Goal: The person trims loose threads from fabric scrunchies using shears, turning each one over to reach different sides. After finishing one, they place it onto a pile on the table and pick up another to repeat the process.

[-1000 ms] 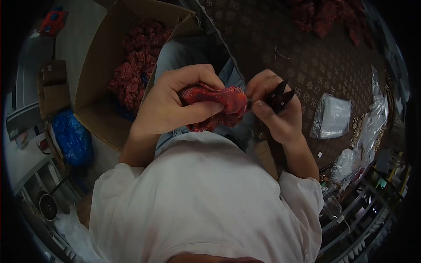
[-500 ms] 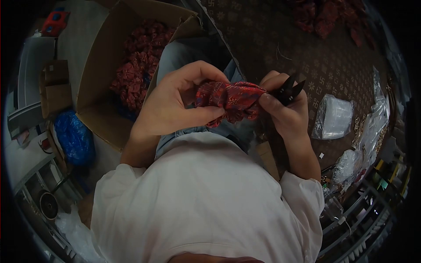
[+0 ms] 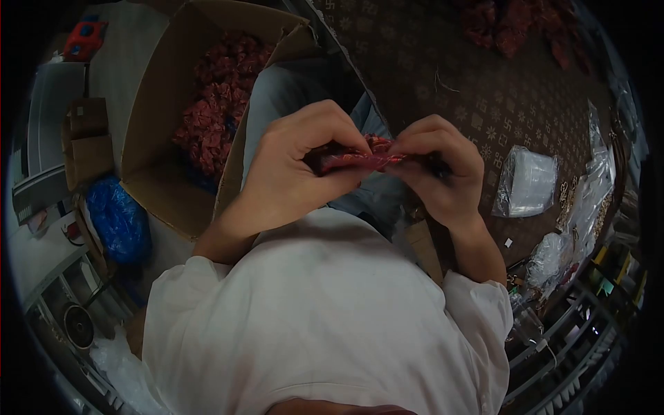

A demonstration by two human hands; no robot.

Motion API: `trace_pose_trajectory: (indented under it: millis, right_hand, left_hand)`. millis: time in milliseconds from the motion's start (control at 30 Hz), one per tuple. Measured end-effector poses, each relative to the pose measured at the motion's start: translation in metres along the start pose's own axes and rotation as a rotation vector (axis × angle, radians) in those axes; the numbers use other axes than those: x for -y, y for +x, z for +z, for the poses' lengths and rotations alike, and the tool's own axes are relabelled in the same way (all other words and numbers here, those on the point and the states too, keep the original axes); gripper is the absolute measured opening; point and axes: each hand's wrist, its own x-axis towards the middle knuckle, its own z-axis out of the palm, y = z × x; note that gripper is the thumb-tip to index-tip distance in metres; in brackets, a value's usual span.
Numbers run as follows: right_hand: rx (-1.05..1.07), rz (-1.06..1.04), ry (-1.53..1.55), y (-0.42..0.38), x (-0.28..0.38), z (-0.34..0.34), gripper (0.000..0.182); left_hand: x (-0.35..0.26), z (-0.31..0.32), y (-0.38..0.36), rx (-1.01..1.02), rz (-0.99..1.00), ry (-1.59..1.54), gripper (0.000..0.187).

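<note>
A red patterned gathered cloth piece [image 3: 353, 159] is stretched between both hands above the lap. My left hand [image 3: 304, 162] is closed round its left part, thumb below and fingers above. The fingers of my right hand [image 3: 443, 162] pinch its right end. A dark tool [image 3: 438, 166], blurred and mostly hidden, sits within my right hand.
An open cardboard box [image 3: 155, 117] holds a heap of red cloth pieces [image 3: 218, 111] at the left. More red cloth [image 3: 512, 31] lies on the brown patterned surface [image 3: 443, 62]. Clear plastic bags [image 3: 529, 181] lie at the right, a blue bag [image 3: 117, 219] at the far left.
The hands have come closer together, and the cloth is now bunched and mostly covered by the fingers. The black tool's pointed tips, visible before, no longer show clearly.
</note>
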Motion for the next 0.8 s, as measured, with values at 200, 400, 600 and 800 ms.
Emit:
trace_pose_trajectory:
  millis: [200, 400, 600, 800]
  right_hand:
    - [-0.08, -0.003, -0.073, -0.005, -0.001, -0.006, 0.023]
    - [-0.088, -0.045, -0.108, -0.005, 0.0, -0.008, 0.022]
    - [-0.228, 0.183, 0.419, -0.008, -0.01, -0.003, 0.018]
    - [-0.25, 0.438, 0.597, -0.01, -0.015, -0.003, 0.015]
  left_hand:
    - [0.009, -0.006, -0.007, -0.19, 0.273, 0.185, 0.024]
    - [0.014, -0.004, -0.004, -0.247, 0.427, 0.253, 0.03]
    - [0.026, -0.003, -0.006, -0.083, 0.193, 0.047, 0.034]
    - [0.032, -0.002, -0.006, -0.07, 0.073, -0.097, 0.036]
